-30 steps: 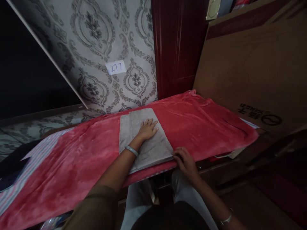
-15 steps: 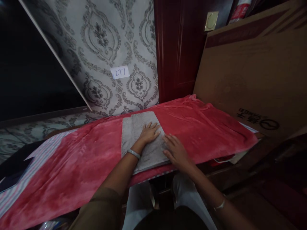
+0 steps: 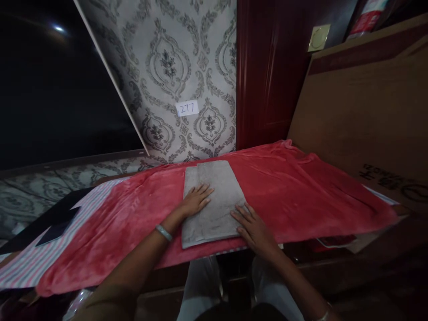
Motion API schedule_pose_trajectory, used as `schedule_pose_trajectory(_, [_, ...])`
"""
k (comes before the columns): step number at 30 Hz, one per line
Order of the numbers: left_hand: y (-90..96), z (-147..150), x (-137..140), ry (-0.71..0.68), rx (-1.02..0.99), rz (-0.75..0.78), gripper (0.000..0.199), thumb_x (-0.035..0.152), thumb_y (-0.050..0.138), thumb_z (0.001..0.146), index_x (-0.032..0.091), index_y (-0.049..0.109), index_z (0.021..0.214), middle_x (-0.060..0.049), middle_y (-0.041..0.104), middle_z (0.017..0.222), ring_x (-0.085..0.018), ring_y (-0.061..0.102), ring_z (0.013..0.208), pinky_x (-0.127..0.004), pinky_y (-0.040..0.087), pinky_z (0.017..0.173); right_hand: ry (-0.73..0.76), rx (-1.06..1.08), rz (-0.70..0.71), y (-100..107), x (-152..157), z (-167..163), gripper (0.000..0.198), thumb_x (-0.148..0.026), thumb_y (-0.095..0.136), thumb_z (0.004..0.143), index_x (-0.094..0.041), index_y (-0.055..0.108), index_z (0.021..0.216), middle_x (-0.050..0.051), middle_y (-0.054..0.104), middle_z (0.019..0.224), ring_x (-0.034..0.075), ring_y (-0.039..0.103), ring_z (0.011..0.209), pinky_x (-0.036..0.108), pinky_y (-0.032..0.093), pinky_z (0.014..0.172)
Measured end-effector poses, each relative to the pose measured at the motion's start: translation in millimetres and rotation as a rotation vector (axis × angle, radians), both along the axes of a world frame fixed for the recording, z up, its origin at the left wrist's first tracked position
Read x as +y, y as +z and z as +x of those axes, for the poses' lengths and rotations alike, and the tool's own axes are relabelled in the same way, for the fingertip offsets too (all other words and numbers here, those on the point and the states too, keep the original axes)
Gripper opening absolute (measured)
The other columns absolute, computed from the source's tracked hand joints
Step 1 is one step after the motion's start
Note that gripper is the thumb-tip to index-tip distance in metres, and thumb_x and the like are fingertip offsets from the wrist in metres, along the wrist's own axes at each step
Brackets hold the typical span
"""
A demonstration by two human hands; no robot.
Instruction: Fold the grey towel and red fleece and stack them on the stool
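A grey folded cloth [image 3: 217, 214], perhaps a towel, lies flat as a rectangle on a pink-red plush blanket [image 3: 143, 214]. My left hand [image 3: 197, 199] rests palm down on the cloth's left part, its fingers spread toward the middle. On the right edge, toward the near corner, my right hand [image 3: 252, 227] lies with fingers apart, the fingertips on the cloth. Neither hand grips anything. A narrow strip along the cloth's far left side shows a layer edge.
A striped cloth [image 3: 96, 196] shows under the blanket at left, with a dark flat object [image 3: 58, 229] on it. A large dark screen [image 3: 67, 89] stands behind at left. A cardboard box [image 3: 361, 98] leans at right. A label [image 3: 187, 108] is on the patterned wall.
My left hand has slid from the cloth's middle to its left side. My right hand stays at the right edge. The camera view has shifted, moving the scene slightly right.
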State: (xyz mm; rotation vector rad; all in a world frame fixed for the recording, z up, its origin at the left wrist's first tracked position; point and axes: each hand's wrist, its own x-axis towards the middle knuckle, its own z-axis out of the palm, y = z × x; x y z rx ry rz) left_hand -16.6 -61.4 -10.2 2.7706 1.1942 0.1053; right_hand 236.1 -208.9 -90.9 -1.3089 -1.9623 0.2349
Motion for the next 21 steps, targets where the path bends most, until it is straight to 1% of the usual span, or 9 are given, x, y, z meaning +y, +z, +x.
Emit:
schedule_pose_trajectory(3, [-5.8, -26, -23, -0.05, -0.032, 0.027, 0.05, 0.039, 0.032, 0.103, 0.03, 0.038, 0.152, -0.006, 0.028, 0.164, -0.026, 0.017, 0.153, -0.057, 0.02, 0.121, 0.072, 0.127, -0.016, -2, 1, 7, 0.041, -0.042, 0.042, 0.101, -0.029, 0.063, 0.134, 0.007, 0.052, 0.149, 0.029, 0.027, 0.149, 0.061, 0.033, 0.116])
schedule_pose_trajectory(5, [-9.1, -42, -36, -0.07, -0.053, 0.053, 0.048, 0.035, 0.033, 0.103, 0.031, 0.042, 0.15, -0.006, 0.03, 0.163, -0.027, 0.02, 0.152, -0.057, 0.022, 0.121, 0.108, 0.219, -0.036, -4, 2, 18, 0.041, -0.042, 0.04, 0.101, -0.028, 0.066, 0.13, 0.008, 0.055, 0.147, 0.028, 0.035, 0.146, 0.058, 0.036, 0.115])
schedule_pose_trajectory(7, [-10.8, -60, -45, -0.073, -0.08, 0.082, 0.047, 0.031, 0.035, 0.102, 0.031, 0.045, 0.148, -0.005, 0.03, 0.163, -0.027, 0.022, 0.152, -0.055, 0.026, 0.12, 0.068, 0.283, -0.02, -7, 5, 32, 0.041, -0.038, 0.038, 0.102, -0.029, 0.063, 0.134, 0.008, 0.056, 0.145, 0.026, 0.045, 0.14, 0.055, 0.039, 0.114])
schedule_pose_trajectory(9, [-11.2, -77, -51, -0.058, -0.102, 0.12, 0.048, 0.024, 0.036, 0.101, 0.032, 0.047, 0.147, -0.005, 0.029, 0.163, -0.027, 0.024, 0.151, -0.052, 0.03, 0.119, -0.019, 0.258, 0.043, -8, 10, 48, 0.044, -0.031, 0.04, 0.1, -0.03, 0.055, 0.142, 0.007, 0.055, 0.146, 0.025, 0.049, 0.137, 0.055, 0.039, 0.114])
schedule_pose_trajectory(12, [-10.5, -96, -55, -0.054, -0.087, 0.171, 0.057, 0.011, 0.036, 0.096, 0.033, 0.044, 0.148, -0.005, 0.025, 0.164, -0.026, 0.025, 0.151, -0.053, 0.029, 0.12, -0.084, 0.053, 0.113, -8, 19, 63, 0.055, -0.021, 0.043, 0.095, -0.032, 0.046, 0.149, 0.007, 0.047, 0.153, 0.028, 0.044, 0.14, 0.058, 0.036, 0.115])
schedule_pose_trajectory(15, [-9.8, -98, -58, -0.123, -0.043, 0.203, 0.069, 0.002, 0.037, 0.092, 0.034, 0.035, 0.153, -0.005, 0.021, 0.165, -0.026, 0.021, 0.152, -0.055, 0.024, 0.122, -0.038, -0.11, 0.098, -5, 29, 64, 0.064, -0.015, 0.043, 0.092, -0.033, 0.039, 0.153, 0.008, 0.036, 0.16, 0.029, 0.04, 0.142, 0.057, 0.038, 0.113])
schedule_pose_trajectory(17, [-9.3, -90, -58, -0.202, -0.03, 0.213, 0.069, 0.003, 0.038, 0.094, 0.037, 0.032, 0.153, -0.002, 0.023, 0.165, -0.025, 0.017, 0.153, -0.056, 0.021, 0.123, 0.007, -0.149, 0.09, -2, 34, 60, 0.066, -0.011, 0.042, 0.092, -0.033, 0.037, 0.153, 0.008, 0.035, 0.161, 0.028, 0.038, 0.144, 0.055, 0.039, 0.113])
schedule_pose_trajectory(19, [-8.5, -83, -56, -0.289, -0.028, 0.197, 0.065, 0.007, 0.04, 0.096, 0.04, 0.035, 0.152, 0.0, 0.029, 0.163, -0.023, 0.015, 0.153, -0.055, 0.021, 0.123, 0.042, -0.17, 0.077, 1, 37, 57, 0.067, -0.009, 0.042, 0.091, -0.034, 0.038, 0.153, 0.007, 0.035, 0.16, 0.027, 0.037, 0.145, 0.054, 0.039, 0.114])
schedule_pose_trajectory(21, [-7.1, -79, -53, -0.344, -0.034, 0.165, 0.063, 0.011, 0.045, 0.095, 0.04, 0.038, 0.15, 0.0, 0.034, 0.161, -0.023, 0.017, 0.153, -0.054, 0.021, 0.123, 0.079, -0.185, 0.061, 4, 39, 56, 0.067, -0.008, 0.044, 0.091, -0.036, 0.04, 0.151, 0.005, 0.035, 0.16, 0.026, 0.037, 0.145, 0.054, 0.038, 0.115])
